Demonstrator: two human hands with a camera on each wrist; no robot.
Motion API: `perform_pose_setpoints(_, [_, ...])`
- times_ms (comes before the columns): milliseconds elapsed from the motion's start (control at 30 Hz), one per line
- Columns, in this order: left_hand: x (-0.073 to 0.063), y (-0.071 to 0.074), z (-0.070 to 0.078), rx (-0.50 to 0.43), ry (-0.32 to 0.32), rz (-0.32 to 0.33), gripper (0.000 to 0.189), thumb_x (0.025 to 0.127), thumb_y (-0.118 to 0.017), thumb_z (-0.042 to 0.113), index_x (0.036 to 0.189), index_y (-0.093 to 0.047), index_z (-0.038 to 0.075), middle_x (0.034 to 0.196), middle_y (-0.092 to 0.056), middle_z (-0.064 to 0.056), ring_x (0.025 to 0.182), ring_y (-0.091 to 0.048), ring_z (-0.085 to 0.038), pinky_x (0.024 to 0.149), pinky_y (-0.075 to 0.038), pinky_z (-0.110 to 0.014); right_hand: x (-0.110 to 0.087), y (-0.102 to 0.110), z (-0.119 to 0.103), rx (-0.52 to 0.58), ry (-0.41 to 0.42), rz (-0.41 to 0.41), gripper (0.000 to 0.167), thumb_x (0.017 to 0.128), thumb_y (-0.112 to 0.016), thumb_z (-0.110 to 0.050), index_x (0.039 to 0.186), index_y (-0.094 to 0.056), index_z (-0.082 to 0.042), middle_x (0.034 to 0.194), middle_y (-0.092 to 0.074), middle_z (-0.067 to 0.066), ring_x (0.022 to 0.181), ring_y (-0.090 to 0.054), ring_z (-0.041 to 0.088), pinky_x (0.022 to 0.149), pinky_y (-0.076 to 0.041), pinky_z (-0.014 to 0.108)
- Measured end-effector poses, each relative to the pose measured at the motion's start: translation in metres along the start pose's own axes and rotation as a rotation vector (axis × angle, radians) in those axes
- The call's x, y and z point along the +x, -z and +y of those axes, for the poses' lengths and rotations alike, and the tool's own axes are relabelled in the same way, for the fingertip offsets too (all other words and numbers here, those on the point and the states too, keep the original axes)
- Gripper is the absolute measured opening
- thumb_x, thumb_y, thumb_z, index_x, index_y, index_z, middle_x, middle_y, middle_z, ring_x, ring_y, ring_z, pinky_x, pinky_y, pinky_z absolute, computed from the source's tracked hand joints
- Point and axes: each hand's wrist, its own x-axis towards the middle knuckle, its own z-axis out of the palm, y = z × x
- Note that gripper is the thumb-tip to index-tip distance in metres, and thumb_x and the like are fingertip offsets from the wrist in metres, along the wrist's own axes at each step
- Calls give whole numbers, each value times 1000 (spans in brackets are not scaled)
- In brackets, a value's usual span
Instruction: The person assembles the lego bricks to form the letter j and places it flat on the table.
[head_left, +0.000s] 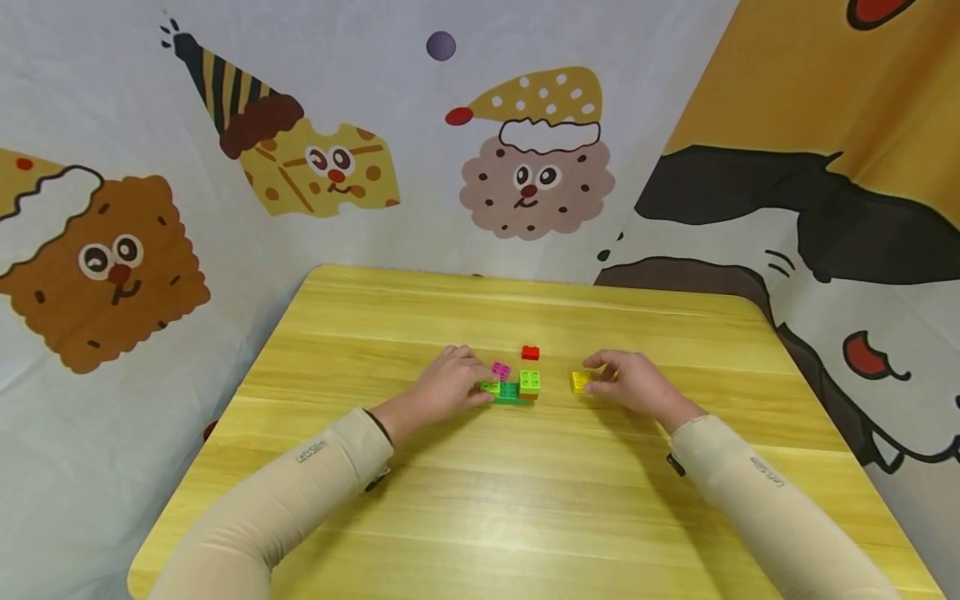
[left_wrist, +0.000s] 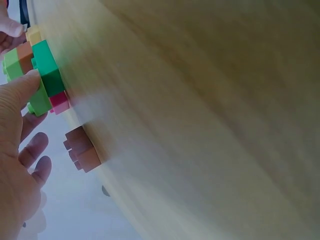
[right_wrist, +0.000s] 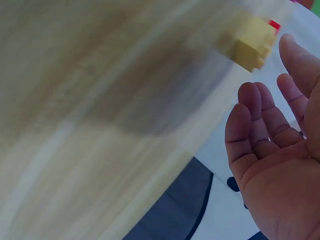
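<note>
My left hand (head_left: 448, 385) pinches a light green brick (left_wrist: 40, 99) between thumb and finger, at the left end of a small build. That build has a dark green brick (head_left: 508, 390) low down and another light green brick (head_left: 529, 381) over an orange-brown one (left_wrist: 25, 56) on the right. A pink brick (head_left: 501, 369) sits just behind. In the left wrist view a brown brick (left_wrist: 82, 149) stands near the left fingers; the hand hides it in the head view. My right hand (head_left: 633, 383) hovers around a yellow brick (head_left: 581, 382), fingers loosely bent, with a gap in the right wrist view.
A red brick (head_left: 531, 352) lies behind the build, farther from me. Everything rests on a wooden table (head_left: 480, 500) with rounded corners. A cartoon-printed cloth (head_left: 420, 233) hangs beyond its far edge.
</note>
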Motion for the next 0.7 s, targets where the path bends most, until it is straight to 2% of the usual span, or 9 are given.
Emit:
perform_pose_setpoints(233, [0, 0, 1, 4, 8, -16, 41, 97, -80, 39, 132, -74, 20, 125, -80, 4, 120, -61, -21, 107, -48, -40, 2, -7, 6, -42, -24, -27, 37, 93, -86, -23, 125, -76, -11, 122, -78, 12, 104, -72, 28, 92, -60, 51])
perform_pose_setpoints(467, [0, 0, 1, 0, 14, -18, 41, 96, -80, 39, 132, -74, 20, 126, -79, 4, 120, -61, -21, 108, -48, -40, 3, -9, 8, -71, -8, -20, 35, 92, -86, -22, 124, -76, -11, 117, -79, 10, 100, -73, 24, 89, -61, 47])
perform_pose_setpoints(700, [0, 0, 1, -4, 21, -13, 41, 96, -81, 39, 132, -75, 21, 124, -80, 5, 118, -60, -20, 108, -47, -41, 6, -9, 3, -54, -3, -5, 32, 93, -86, -24, 122, -77, -13, 115, -80, 6, 96, -71, 19, 87, -60, 43])
